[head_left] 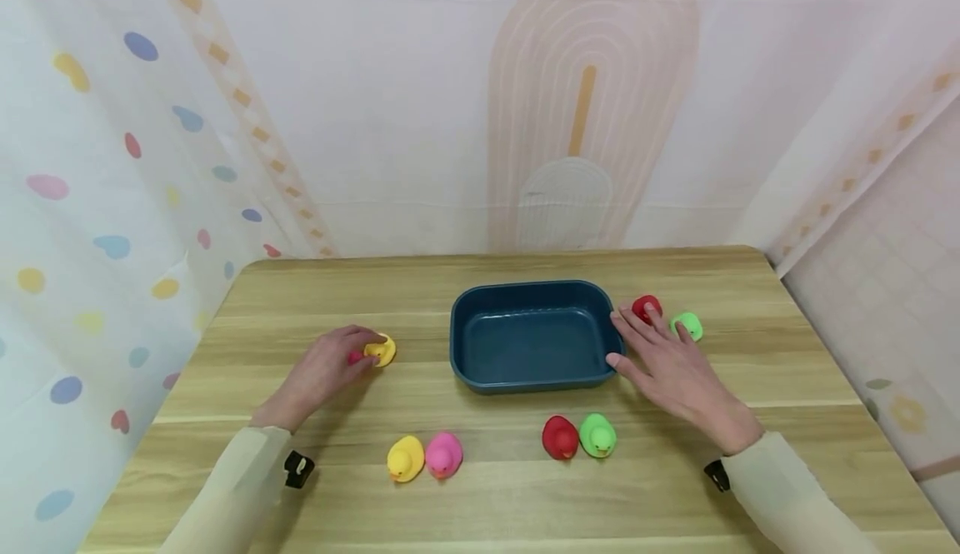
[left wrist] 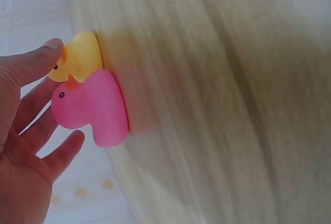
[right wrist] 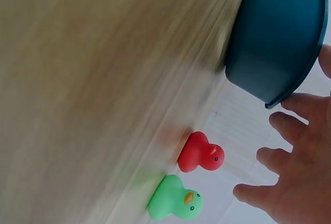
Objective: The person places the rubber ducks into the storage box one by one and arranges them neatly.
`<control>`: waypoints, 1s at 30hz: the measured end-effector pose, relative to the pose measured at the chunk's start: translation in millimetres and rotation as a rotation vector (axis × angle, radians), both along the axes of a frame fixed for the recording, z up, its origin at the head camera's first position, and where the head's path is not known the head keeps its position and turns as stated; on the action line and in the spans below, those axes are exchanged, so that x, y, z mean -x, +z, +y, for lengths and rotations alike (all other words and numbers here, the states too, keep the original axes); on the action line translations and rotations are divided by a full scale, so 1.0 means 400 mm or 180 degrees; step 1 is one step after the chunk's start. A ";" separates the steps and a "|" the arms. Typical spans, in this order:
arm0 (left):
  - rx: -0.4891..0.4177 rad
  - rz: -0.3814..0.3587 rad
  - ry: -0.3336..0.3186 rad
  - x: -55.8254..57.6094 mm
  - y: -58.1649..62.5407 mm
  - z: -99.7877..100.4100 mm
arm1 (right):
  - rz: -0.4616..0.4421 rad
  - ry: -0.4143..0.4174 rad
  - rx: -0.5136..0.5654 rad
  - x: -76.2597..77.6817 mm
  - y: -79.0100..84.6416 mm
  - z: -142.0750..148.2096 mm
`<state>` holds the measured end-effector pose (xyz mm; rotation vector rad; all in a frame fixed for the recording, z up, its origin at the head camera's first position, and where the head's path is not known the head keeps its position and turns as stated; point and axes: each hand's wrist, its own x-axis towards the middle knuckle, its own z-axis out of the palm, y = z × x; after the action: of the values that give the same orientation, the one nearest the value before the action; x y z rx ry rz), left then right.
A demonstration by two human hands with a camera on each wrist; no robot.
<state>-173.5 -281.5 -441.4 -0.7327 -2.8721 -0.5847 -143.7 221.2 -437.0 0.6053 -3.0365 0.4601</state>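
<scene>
My left hand [head_left: 330, 366] is at the left of the table, thumb and fingers around a yellow rubber duck [left wrist: 85, 58] that sits on the wood. A pink rubber duck [left wrist: 106, 110] stands right beside it, mostly hidden under the hand in the head view. On the other side, my right hand [head_left: 671, 371] reaches to the right end of a dark blue plastic basin [head_left: 536, 387]. Its thumb and index fingertips are at the rim, and the fingers are spread and fairly straight. Beyond them sit a red duck [right wrist: 199, 152] and a green duck [right wrist: 173, 198].
Nearer the front edge stand another yellow duck [head_left: 406, 459] and pink duck [head_left: 444, 455], side by side. Right of them sit a second red duck [head_left: 560, 437] and green duck [head_left: 597, 436]. A patterned curtain [head_left: 390, 121] hangs behind the wooden table [head_left: 495, 512].
</scene>
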 end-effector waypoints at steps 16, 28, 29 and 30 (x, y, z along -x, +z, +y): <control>-0.0324 0.0516 -0.0009 0.031 0.031 0.047 | 0.0066 0.0037 0.0025 0.033 0.004 0.004; -0.0462 0.0723 -0.0093 0.029 0.105 0.131 | 0.0053 0.0186 0.0033 0.041 0.009 -0.008; -0.0479 0.0724 -0.0095 0.031 0.111 0.140 | 0.0058 0.0185 0.0024 0.041 0.010 -0.008; -0.0501 0.0722 -0.0097 0.033 0.116 0.150 | 0.0072 0.0191 0.0013 0.041 0.011 -0.007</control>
<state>-186.6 -221.3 -395.0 -0.7654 -2.5790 -0.6752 -160.0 218.3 -432.6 0.6982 -3.0025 0.4576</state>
